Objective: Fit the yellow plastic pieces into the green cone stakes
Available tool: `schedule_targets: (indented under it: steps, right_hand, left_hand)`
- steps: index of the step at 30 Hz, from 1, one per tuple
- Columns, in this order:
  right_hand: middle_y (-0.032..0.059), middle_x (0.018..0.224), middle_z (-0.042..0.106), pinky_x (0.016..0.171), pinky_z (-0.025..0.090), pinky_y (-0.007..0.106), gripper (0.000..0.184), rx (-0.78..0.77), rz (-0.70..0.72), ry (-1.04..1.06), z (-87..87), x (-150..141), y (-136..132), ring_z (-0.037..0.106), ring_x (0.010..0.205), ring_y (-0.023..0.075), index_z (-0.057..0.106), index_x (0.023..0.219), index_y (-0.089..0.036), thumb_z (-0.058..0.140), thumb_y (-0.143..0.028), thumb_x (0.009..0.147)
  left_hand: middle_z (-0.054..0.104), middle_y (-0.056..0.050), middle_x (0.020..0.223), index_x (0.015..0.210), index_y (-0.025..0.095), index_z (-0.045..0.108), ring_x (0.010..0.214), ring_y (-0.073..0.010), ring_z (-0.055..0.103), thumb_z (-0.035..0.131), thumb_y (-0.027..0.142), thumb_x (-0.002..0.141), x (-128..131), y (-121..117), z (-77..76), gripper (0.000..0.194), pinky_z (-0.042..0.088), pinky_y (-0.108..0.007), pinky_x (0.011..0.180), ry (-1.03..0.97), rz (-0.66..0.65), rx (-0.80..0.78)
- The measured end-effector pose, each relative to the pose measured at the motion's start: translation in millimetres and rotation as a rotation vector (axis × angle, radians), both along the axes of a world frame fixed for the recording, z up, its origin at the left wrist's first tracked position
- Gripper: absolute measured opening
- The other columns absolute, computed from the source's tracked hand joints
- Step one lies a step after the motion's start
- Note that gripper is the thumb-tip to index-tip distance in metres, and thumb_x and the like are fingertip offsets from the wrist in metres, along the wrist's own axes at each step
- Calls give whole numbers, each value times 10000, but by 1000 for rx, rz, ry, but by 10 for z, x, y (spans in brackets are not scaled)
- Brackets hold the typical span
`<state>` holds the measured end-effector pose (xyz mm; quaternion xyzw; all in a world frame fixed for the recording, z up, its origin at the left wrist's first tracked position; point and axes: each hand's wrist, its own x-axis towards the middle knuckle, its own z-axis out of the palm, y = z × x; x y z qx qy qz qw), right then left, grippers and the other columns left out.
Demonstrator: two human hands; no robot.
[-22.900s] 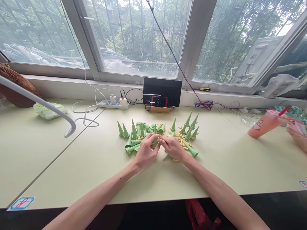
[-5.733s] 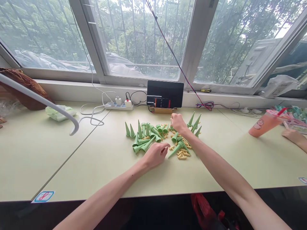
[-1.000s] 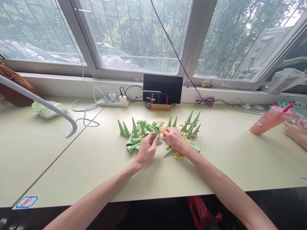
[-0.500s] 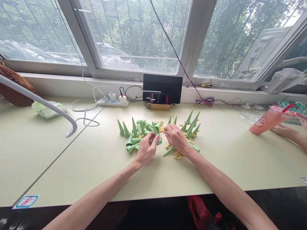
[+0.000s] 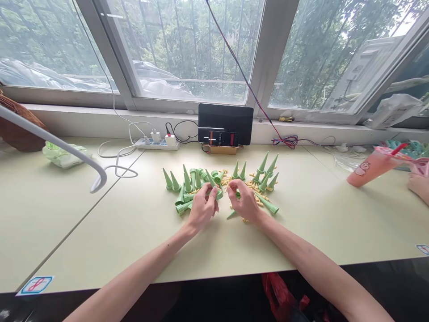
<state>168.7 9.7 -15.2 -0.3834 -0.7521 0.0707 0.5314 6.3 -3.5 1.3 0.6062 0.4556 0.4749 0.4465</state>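
Observation:
A heap of green plastic cones (image 5: 189,188) and small yellow pieces (image 5: 255,197) lies on the pale green table (image 5: 134,223). Several cones stand upright at the back right (image 5: 264,172). My left hand (image 5: 201,208) is closed around a green cone (image 5: 214,184) that points up and away. My right hand (image 5: 244,201) is just right of it, fingers pinched on a small piece I cannot make out. The two hands are a few centimetres apart over the middle of the heap.
A dark tablet with a phone (image 5: 225,129) leans at the windowsill behind the heap, next to a power strip (image 5: 157,143). A white lamp arm (image 5: 67,150) crosses the left. Another person's hand (image 5: 417,185) and a pink cup (image 5: 368,167) are at the right.
My hands have drawn a little toward me and slightly apart; the left hand's cone now stands more upright. The other person's hand at the right has pulled back.

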Motion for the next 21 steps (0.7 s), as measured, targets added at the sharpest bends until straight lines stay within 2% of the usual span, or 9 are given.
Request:
schedule_targets:
  steps: [6, 21]
  right_hand:
    - [25, 867, 624, 715, 532, 298, 62, 15, 21, 35, -5, -11, -31, 621, 762, 154, 522, 1013, -223, 505, -200, 958]
    - [39, 887, 636, 713, 535, 296, 75, 23, 105, 27, 4, -33, -53, 613, 766, 152, 546, 1022, -218, 499, -193, 969]
  left_hand:
    - [492, 61, 518, 920, 196, 515, 384, -116, 518, 505, 485, 941, -9, 3, -1, 290, 365, -203, 335, -7, -2, -6]
    - [509, 47, 582, 925, 192, 526, 406, -113, 535, 505, 499, 932, 1, 1, 24, 308, 371, -206, 331, 5, -4, 0]
